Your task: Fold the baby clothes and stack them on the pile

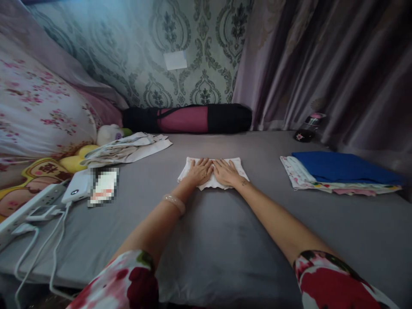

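- Two hands, left hand point(201, 171) and right hand point(226, 172), lie flat on the white cloth point(211, 182), fingers slightly apart, clamping nothing.
- Cloth: on the grey surface point(209, 231), between its near and far edges.
- Remotely, I judge it light, soft, limp; I would hold its side edges.

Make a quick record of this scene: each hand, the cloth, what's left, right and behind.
Left hand: palm down on the white cloth
Right hand: palm down on the same cloth
Cloth: lying on the grey sheet
Left side: pile of light cloths, power strip
Right side: folded pile topped with blue cloth, bottle
Behind: long black-and-pink bag
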The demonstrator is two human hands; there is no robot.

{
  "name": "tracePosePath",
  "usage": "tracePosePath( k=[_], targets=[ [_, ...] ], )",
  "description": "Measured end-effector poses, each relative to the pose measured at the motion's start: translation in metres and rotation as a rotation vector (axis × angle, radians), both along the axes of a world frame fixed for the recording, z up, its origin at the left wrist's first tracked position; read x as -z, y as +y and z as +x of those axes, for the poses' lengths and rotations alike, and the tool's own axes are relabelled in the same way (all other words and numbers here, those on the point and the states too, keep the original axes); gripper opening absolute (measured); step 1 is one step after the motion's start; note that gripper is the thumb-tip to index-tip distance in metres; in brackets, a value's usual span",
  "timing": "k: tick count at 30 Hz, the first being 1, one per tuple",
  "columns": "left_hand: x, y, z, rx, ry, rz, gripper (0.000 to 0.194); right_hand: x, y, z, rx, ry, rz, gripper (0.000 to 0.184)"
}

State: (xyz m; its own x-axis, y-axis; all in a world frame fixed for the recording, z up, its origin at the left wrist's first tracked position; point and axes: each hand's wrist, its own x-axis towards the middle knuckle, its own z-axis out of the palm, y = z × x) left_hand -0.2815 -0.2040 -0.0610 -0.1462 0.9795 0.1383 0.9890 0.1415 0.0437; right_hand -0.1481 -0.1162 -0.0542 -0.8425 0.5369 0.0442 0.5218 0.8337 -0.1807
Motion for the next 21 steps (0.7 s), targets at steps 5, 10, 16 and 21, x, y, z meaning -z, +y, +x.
tracePosePath(
  k=[5, 10, 16, 21],
  targets=[
    [0.007, -0.001, -0.001, -0.007, -0.010, -0.025, 0.051, 0.011, 0.000, 0.000, -0.005, 0.021, 0.013, 0.056],
    [0.005, 0.000, 0.000, -0.010, -0.009, -0.012, 0.051, 0.008, -0.001, -0.001, 0.002, 0.010, 0.010, 0.056],
    [0.000, -0.008, -0.002, -0.032, 0.036, 0.019, 0.048, -0.002, -0.001, 0.008, 0.016, 0.009, 0.004, 0.055],
    [0.002, -0.019, -0.014, -0.122, -0.011, 0.017, 0.052, -0.001, 0.001, 0.020, 0.058, 0.010, 0.043, 0.054]
  ],
)
